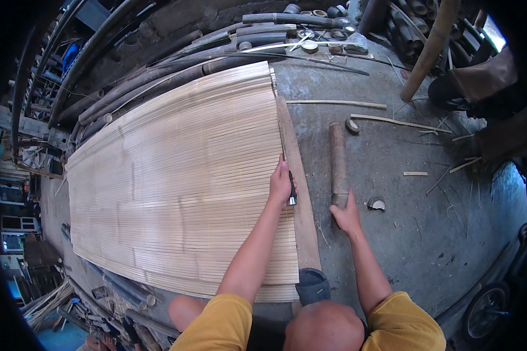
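Observation:
A wide mat of pale bamboo slats [170,175] lies in front of me, its right ends lined up beside a flat wooden board [301,205]. At that edge my left hand [281,184] is closed around the black handle of a knife-like tool [292,190], whose thin blade points away from me along the slat ends. Over the floor to the right, my right hand [346,215] grips the near end of a thick brown bamboo piece [338,155]. The palm side of that grip is hidden.
Dark bamboo poles [152,73] line the far side. Loose strips [398,121] and a cut bamboo ring [376,203] lie on the concrete floor [404,245]. A slanted post [430,52] stands at the far right; a wheel [487,310] is at the near right. A dark cup-shaped object [313,285] sits by my knee.

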### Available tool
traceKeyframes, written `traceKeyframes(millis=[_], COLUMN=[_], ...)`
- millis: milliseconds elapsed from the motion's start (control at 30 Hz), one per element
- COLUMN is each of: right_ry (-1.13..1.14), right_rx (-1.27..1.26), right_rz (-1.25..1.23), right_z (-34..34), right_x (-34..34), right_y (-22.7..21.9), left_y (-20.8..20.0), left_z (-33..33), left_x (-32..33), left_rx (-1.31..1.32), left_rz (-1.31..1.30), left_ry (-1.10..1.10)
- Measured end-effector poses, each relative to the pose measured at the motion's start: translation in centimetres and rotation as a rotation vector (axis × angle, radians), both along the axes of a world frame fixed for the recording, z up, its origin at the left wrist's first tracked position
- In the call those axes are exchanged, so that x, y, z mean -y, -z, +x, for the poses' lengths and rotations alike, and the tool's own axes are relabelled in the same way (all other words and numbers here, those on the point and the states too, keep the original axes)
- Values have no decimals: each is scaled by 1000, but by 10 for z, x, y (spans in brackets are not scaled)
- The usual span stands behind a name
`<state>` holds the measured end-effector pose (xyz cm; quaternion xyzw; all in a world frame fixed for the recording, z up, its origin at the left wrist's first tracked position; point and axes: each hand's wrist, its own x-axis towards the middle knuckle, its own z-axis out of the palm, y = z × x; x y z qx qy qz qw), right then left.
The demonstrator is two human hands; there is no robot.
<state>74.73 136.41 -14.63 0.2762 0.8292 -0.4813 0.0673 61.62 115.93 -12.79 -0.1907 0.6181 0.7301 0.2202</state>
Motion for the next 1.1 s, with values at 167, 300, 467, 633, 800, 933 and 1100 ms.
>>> traceKeyframes(millis=[167, 300, 467, 633, 800, 933, 1100], right_ry=[-76, -256, -333, -97, -662, -493, -464], right_rx=[-83, -185, -957, -1491, -39, -105, -583], right_rz=[-39, -53, 289, -406, 452, 219, 150], right_z=[-4, -59, -155, -210, -181, -180, -207], right_x=[0, 0, -7, 9, -4, 12, 32], right_y=[-4, -100, -276, -260, -66, -119, -233], left_y=[10, 17, 28, 20, 35, 16, 51], left_z=[5, 6, 11, 12, 9, 11, 2], left_x=[-7, -7, -1, -8, -8, -10, -4], left_rx=[-10, -29, -32, -33, -56, 49, -227], left_rz=[79, 24, -52, -48, -70, -24, -394], left_ry=[-32, -29, -56, -55, -15, -19, 68])
